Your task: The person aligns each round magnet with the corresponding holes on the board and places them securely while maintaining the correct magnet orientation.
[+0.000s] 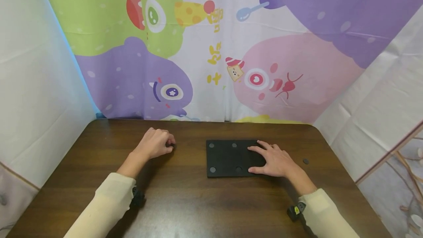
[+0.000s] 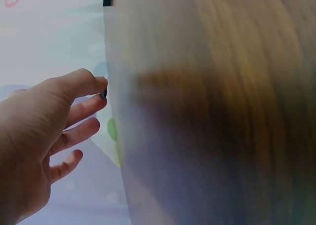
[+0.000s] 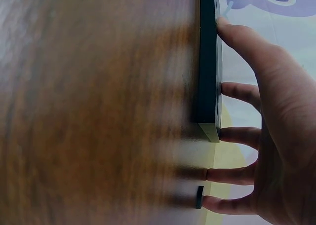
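Three grey discs (image 1: pixel 211 145) show plainly on a black board (image 1: pixel 228 159), two along its far edge and one at its near left corner; a fourth round mark, near the middle of its near edge, is too dark to tell as disc or hollow. The board lies flat on a brown table (image 1: pixel 191 201), right of centre. The person's right hand (image 1: pixel 274 161) reaches over its right end, fingers spread and grasping nothing, with the thumb and some fingertips resting on the board. Right of that hand, a loose disc (image 1: pixel 306 161) lies on the table, apart from the board; the right wrist view shows it by the little finger, but whether they touch cannot be told.

Well to the left of the board, the left hand (image 1: pixel 155 143) pinches a small dark disc (image 2: pixel 103 93) between thumb and forefinger; its other fingers are bent and apart. Both arms wear pale sleeves (image 1: pixel 102 205), with a dark camera (image 1: pixel 294 212) at each wrist. Behind the table hangs a cartoon-printed curtain (image 1: pixel 205 98), flanked by white sheets (image 1: pixel 39 47).
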### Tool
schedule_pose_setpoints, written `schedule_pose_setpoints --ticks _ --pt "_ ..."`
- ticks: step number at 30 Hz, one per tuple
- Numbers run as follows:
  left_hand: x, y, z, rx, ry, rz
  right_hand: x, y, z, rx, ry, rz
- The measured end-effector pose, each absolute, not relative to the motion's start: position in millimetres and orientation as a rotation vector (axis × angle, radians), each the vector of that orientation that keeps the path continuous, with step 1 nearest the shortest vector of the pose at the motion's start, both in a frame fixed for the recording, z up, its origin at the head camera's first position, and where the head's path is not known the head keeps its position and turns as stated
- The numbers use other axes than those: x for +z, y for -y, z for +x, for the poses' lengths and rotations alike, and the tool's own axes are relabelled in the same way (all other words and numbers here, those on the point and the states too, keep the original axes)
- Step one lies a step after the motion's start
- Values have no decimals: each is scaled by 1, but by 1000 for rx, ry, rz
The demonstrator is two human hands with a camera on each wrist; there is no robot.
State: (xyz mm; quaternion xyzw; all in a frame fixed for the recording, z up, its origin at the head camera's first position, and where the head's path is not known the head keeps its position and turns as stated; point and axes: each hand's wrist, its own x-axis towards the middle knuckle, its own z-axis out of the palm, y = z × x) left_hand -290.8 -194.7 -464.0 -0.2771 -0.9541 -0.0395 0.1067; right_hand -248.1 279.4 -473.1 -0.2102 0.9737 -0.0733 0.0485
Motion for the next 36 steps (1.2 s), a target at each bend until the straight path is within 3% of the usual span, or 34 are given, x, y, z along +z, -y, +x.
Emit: schedule_pose_setpoints --ticks 36 --pt "-452 140 -272 -126 2756 -922 -474 -280 -249 -216 -2966 -641"
